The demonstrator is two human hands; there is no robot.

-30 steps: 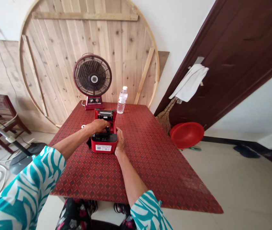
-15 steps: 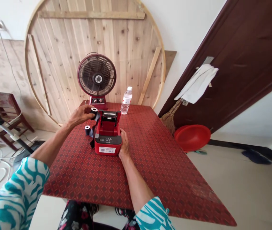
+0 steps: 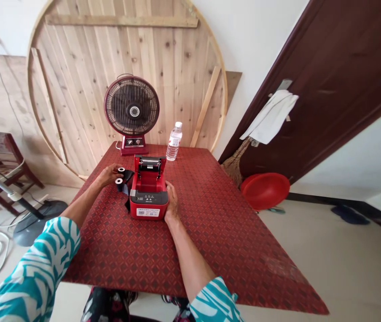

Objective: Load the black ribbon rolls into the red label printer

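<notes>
A red and black label printer (image 3: 148,211) stands on the table with its lid (image 3: 149,164) raised and its inner bay exposed. My right hand (image 3: 171,202) is closed against the printer's right side, its fingertips partly hidden behind the casing. To the left of the printer, my left hand (image 3: 110,174) grips a black ribbon roll (image 3: 121,171) with a white core. A second black ribbon roll (image 3: 119,186) sits just in front of that one. Dark ribbon (image 3: 129,177) runs from the rolls toward the printer's left side.
The red patterned table (image 3: 230,250) carries a red fan (image 3: 132,107) and a water bottle (image 3: 174,142) at its far end. A large round wooden board (image 3: 177,53) leans on the wall behind. A red basin (image 3: 267,191) and a straw broom (image 3: 235,165) are right of the table.
My left hand has brought its ribbon roll down and left, away from the printer's lid, close to the second roll. My right hand stays on the printer. The view has shifted slightly.
</notes>
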